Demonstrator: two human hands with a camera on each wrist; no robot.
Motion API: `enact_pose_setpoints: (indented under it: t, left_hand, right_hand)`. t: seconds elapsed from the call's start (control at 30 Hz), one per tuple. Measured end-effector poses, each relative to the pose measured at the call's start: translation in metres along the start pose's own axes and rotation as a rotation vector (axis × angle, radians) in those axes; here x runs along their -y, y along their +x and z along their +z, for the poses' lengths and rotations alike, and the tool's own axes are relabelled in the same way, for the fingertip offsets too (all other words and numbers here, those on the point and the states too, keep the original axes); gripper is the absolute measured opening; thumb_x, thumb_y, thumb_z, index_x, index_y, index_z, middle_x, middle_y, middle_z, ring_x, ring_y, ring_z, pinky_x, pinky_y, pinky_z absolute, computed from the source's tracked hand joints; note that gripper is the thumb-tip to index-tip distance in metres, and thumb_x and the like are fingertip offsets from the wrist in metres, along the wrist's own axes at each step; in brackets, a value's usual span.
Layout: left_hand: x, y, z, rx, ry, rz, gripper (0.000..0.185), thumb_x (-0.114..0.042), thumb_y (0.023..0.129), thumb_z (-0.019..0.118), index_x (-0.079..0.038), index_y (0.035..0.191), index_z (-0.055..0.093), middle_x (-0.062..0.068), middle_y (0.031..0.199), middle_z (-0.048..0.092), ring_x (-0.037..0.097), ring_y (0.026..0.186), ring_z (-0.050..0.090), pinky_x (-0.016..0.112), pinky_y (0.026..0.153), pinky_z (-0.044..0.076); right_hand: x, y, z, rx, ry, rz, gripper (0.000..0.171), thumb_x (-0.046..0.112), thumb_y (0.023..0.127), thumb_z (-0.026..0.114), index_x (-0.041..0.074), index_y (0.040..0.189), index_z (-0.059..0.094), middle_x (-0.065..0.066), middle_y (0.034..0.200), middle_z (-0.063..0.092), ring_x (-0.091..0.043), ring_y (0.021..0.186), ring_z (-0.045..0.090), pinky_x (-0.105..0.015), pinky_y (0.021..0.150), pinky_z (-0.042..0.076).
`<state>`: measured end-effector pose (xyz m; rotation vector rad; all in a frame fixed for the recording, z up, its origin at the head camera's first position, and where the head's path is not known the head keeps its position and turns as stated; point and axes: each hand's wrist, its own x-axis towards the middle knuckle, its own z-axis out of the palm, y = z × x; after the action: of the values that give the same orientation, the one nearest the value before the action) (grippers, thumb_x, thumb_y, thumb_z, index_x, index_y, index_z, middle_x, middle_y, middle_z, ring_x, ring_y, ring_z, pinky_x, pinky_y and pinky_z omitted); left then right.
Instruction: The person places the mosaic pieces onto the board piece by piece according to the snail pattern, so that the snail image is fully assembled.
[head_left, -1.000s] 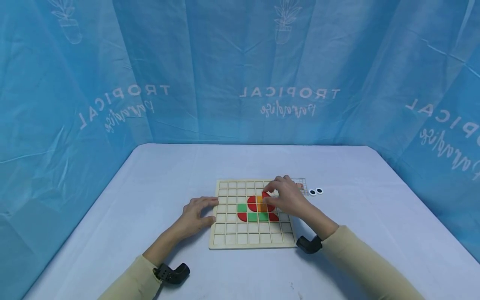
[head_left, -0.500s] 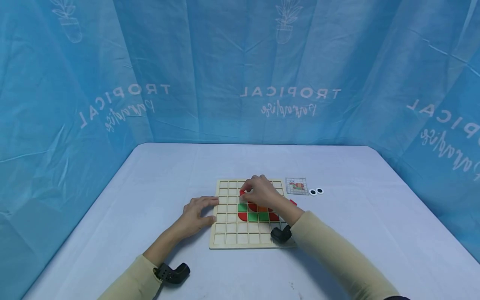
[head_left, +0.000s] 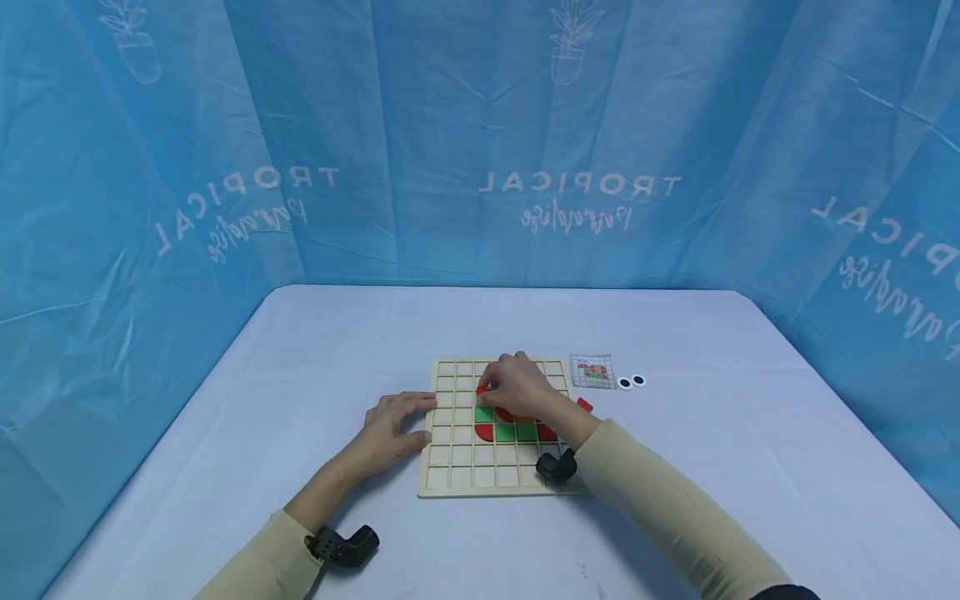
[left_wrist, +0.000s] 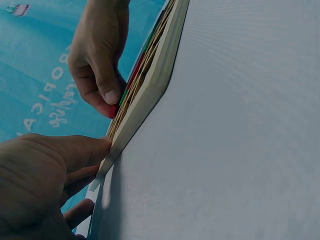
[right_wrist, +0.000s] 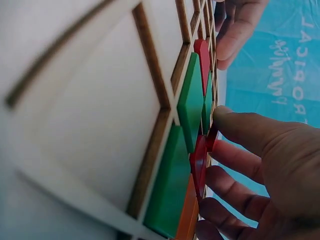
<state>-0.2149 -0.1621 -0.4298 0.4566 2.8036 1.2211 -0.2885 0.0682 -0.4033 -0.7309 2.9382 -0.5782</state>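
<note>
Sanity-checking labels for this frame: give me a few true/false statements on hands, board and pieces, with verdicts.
1. The right hand pinches a red piece over the wooden grid board. True.
2. The left hand lifts the board off the table. False: the board lies flat and the left hand's fingertips rest against its left edge.
3. Green pieces sit in cells of the board. True.
4. The two googly eyes lie inside the grid. False: they lie on the table, right of the board, beside the small pattern card.
5. A loose red piece lies just off the board's right edge. True.
6. Every cell of the board is filled. False: most cells show bare wood.
</note>
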Motion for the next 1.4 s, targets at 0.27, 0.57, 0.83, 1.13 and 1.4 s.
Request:
enact_pose_setpoints:
  t: [0.27,0.57,0.83,1.13,1.4]
  left_hand:
    - [0.000,-0.001,0.000,-0.009,-0.002,0.007,0.047,-0.013,0.081,0.067,-0.010,0.127,0.057,0.004,0.140,0.049,0.030,0.133,0.032,0.054,0.108,0.015]
    - [0.001,-0.001,0.000,-0.007,-0.008,0.002,0.048,-0.013,0.081,0.067,-0.010,0.128,0.057,0.004,0.141,0.049,0.029,0.133,0.032,0.054,0.109,0.015]
    - [0.003,-0.001,0.000,-0.014,-0.001,0.000,0.047,-0.014,0.081,0.067,-0.011,0.127,0.057,0.004,0.140,0.049,0.030,0.133,0.031,0.055,0.109,0.014]
    - [0.002,0.000,0.000,-0.002,-0.012,-0.002,0.048,-0.014,0.081,0.067,-0.011,0.128,0.056,0.003,0.141,0.048,0.030,0.134,0.031,0.054,0.109,0.014]
    - [0.003,0.001,0.000,-0.010,0.001,0.000,0.047,-0.014,0.081,0.067,-0.011,0.127,0.057,0.004,0.141,0.049,0.030,0.135,0.030,0.055,0.109,0.013]
  right_hand:
    - [0.000,0.001,0.002,0.002,-0.040,-0.015,0.022,0.035,0.081,0.071,0.022,0.099,0.072,0.001,0.093,0.062,-0.016,0.090,0.046,-0.030,0.072,0.042]
    - [-0.001,-0.002,-0.003,-0.005,-0.029,-0.003,0.022,0.033,0.082,0.071,0.021,0.101,0.072,0.002,0.099,0.063,-0.018,0.095,0.047,-0.034,0.080,0.042]
    - [-0.001,-0.006,-0.003,0.013,-0.046,-0.081,0.020,0.034,0.082,0.070,0.021,0.098,0.072,0.000,0.096,0.062,-0.017,0.090,0.045,-0.034,0.077,0.039]
    - [-0.007,-0.020,-0.027,-0.103,-0.037,-0.013,0.027,0.032,0.082,0.070,0.017,0.104,0.071,-0.001,0.099,0.062,-0.020,0.093,0.047,-0.039,0.082,0.041]
    - [-0.050,-0.057,-0.052,-0.164,-0.010,0.138,0.029,0.030,0.079,0.073,0.015,0.104,0.071,-0.004,0.098,0.063,-0.022,0.097,0.047,-0.036,0.076,0.042]
